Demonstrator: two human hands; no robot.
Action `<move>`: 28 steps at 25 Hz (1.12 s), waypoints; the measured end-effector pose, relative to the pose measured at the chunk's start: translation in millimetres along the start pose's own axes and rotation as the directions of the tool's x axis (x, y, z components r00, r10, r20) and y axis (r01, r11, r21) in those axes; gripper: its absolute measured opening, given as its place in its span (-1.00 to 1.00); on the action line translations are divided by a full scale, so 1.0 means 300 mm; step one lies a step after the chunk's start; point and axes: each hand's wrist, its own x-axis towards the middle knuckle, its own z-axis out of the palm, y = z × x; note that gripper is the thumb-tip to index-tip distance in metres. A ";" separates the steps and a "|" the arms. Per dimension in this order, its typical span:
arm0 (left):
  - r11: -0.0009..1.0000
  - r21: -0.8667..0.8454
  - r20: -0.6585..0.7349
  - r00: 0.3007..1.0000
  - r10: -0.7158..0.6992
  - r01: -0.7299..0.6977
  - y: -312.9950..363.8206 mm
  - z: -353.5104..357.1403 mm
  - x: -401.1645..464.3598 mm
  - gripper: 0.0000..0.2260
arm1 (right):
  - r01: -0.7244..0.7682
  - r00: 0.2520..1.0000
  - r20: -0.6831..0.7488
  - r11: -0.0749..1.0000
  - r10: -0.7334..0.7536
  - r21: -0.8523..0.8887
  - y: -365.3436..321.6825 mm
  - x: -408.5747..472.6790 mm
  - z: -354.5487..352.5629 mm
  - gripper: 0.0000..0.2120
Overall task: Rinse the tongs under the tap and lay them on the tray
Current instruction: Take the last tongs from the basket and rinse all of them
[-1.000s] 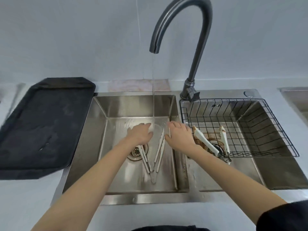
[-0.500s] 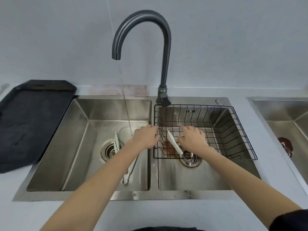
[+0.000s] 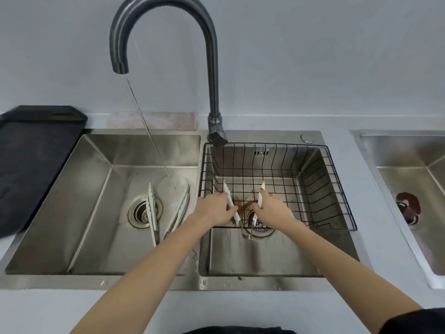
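Likely a kitchen, double steel sink (image 3: 101,271), gooseneck tap (image 3: 212,68), wire basket (image 3: 337,189), grey counter (image 3: 36,309)

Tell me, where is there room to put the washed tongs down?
The black tray, left of the left basin, lies bare from edge to edge. The counter strip in front of the sinks is bare too. It is crowded in the wire basket, where both hands grip tongs.
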 end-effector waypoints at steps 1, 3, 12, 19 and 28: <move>1.000 0.017 -0.007 1.000 -0.017 0.017 0.004 0.010 0.008 -0.57 | -0.006 1.000 0.011 0.999 0.005 0.044 0.003 0.010 0.005 -0.49; 0.998 0.042 -0.017 0.999 -0.045 0.045 0.013 0.029 0.026 -0.55 | -0.037 0.999 0.032 0.991 0.033 0.129 0.008 0.038 0.017 -0.45; 0.990 -0.097 -0.029 0.994 -0.101 0.098 0.045 0.036 0.048 -0.67 | -0.095 0.994 -0.012 0.932 0.105 0.351 0.005 0.077 0.038 -0.41; 0.884 -0.467 -0.198 0.973 -0.120 0.014 0.021 -0.013 -0.025 -0.72 | 0.037 0.982 -0.179 0.867 0.061 0.498 -0.036 0.021 -0.004 -0.33; 0.555 -0.832 -0.208 0.931 -0.300 -0.007 -0.209 -0.065 -0.115 -0.86 | 0.180 0.974 -0.221 0.778 -0.054 0.603 -0.301 -0.089 0.007 -0.42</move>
